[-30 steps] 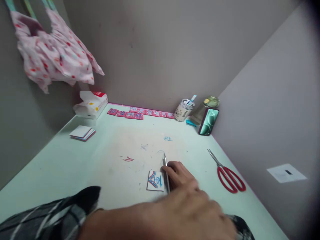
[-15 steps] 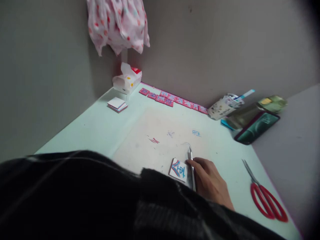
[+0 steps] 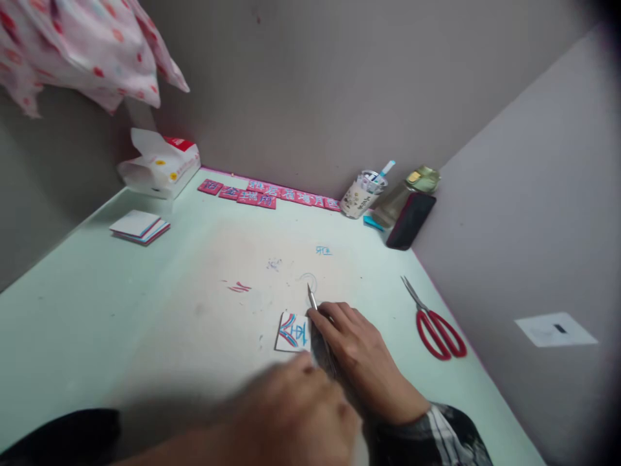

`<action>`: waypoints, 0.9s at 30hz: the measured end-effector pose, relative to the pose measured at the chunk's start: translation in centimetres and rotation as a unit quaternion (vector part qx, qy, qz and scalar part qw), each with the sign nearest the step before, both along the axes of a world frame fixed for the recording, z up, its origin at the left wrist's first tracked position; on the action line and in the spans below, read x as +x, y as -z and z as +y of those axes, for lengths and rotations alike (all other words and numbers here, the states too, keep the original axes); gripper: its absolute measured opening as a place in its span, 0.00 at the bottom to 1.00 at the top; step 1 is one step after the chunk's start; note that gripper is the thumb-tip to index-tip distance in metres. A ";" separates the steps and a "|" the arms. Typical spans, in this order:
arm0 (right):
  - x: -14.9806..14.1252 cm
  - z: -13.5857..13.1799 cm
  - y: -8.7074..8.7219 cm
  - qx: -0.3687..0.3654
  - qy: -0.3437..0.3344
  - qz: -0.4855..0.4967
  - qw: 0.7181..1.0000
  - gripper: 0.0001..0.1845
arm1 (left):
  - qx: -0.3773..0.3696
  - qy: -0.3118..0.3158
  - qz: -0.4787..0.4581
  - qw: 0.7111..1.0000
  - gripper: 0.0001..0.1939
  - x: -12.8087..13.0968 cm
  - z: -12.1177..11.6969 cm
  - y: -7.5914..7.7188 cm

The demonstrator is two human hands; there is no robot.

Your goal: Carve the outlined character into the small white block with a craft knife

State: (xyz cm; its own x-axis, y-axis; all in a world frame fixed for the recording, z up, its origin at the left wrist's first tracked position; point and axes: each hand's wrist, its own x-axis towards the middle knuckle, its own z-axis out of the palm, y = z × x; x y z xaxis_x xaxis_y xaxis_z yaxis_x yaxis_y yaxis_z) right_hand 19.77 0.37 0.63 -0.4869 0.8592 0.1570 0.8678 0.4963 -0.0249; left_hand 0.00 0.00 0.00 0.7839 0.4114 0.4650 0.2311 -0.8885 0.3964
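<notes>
Drawn back, my dark sleeve bares my left hand, grip unreadable, before the white card.
Right of the card, my right hand pinches the silver pen, tip away, leaning left; beyond, a cup holds pens.

My view is evenly but modestly lit, source unseen. A soft shadow lies on the tabletop. The near left hand is motion-blurred; the right edge darkens, distorted.
</notes>
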 end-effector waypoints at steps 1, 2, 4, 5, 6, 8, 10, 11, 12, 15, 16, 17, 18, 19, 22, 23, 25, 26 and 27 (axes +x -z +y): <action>0.0 0.0 -0.1 0.000 -0.001 -0.007 1.000 0.18 | 0.014 0.010 0.039 0.999 0.06 -1.4 1.2 0.1; 0.1 0.0 -0.1 0.005 -0.001 -0.013 1.000 0.17 | 0.003 -0.008 0.084 0.996 0.08 -2.6 2.6 0.2; 0.2 -0.1 -0.2 0.020 0.002 -0.024 1.000 0.14 | -0.025 -0.075 0.139 0.987 0.14 -4.2 5.1 0.5; 0.2 -0.1 -0.3 0.023 0.003 -0.029 0.999 0.13 | -0.052 -0.096 0.165 0.980 0.16 -4.6 6.1 0.7; 0.1 -0.1 -0.4 0.021 0.002 -0.033 0.999 0.13 | -0.075 -0.114 0.171 0.976 0.18 -4.7 6.9 0.9; 0.0 -0.1 -0.6 0.012 -0.002 -0.037 0.999 0.12 | -0.114 -0.126 0.171 0.971 0.23 -4.5 7.7 1.3; -0.1 -0.1 -0.8 0.005 -0.005 -0.040 0.999 0.11 | -0.136 -0.121 0.160 0.970 0.26 -4.1 7.7 1.7; -0.1 -0.1 -0.9 0.002 -0.006 -0.042 0.999 0.11 | -0.142 -0.116 0.156 0.970 0.26 -3.9 7.6 1.8; -0.1 -0.1 -1.0 0.001 -0.006 -0.044 0.999 0.10 | -0.146 -0.111 0.154 0.971 0.26 -3.8 7.5 1.9; 0.2 -0.1 -1.0 0.001 -0.006 -0.044 0.999 0.09 | -0.150 -0.099 0.142 0.973 0.23 -3.8 7.5 2.3; 0.4 -0.1 -1.0 0.004 -0.005 -0.045 0.999 0.09 | -0.151 -0.096 0.136 0.974 0.22 -3.9 7.5 2.4; 0.5 -0.1 -1.0 0.008 -0.004 -0.048 0.999 0.10 | -0.152 -0.093 0.130 0.975 0.22 -3.9 7.6 2.5; 0.6 -0.1 -1.1 0.009 -0.004 -0.052 0.999 0.10 | -0.153 -0.093 0.125 0.976 0.22 -3.9 7.7 2.5; 0.7 -0.2 -1.1 0.006 -0.005 -0.058 0.998 0.11 | -0.156 -0.093 0.123 0.976 0.22 -4.0 7.7 2.6; 0.8 -0.1 -1.4 -0.019 -0.012 -0.069 0.997 0.09 | -0.165 -0.093 0.119 0.975 0.20 -4.0 7.8 2.8; 0.8 -0.1 -1.5 -0.027 -0.015 -0.071 0.997 0.09 | -0.168 -0.093 0.118 0.974 0.20 -4.0 7.8 2.9; 0.7 -0.1 -1.6 -0.031 -0.020 -0.075 0.996 0.08 | -0.174 -0.094 0.113 0.974 0.20 -4.1 7.8 3.0; 0.8 -0.1 -1.6 -0.030 -0.023 -0.079 0.996 0.08 | -0.176 -0.095 0.111 0.973 0.20 -4.1 7.8 3.0; 0.8 -0.1 -1.6 -0.028 -0.025 -0.083 0.996 0.08 | -0.177 -0.095 0.109 0.973 0.20 -4.1 7.8 3.1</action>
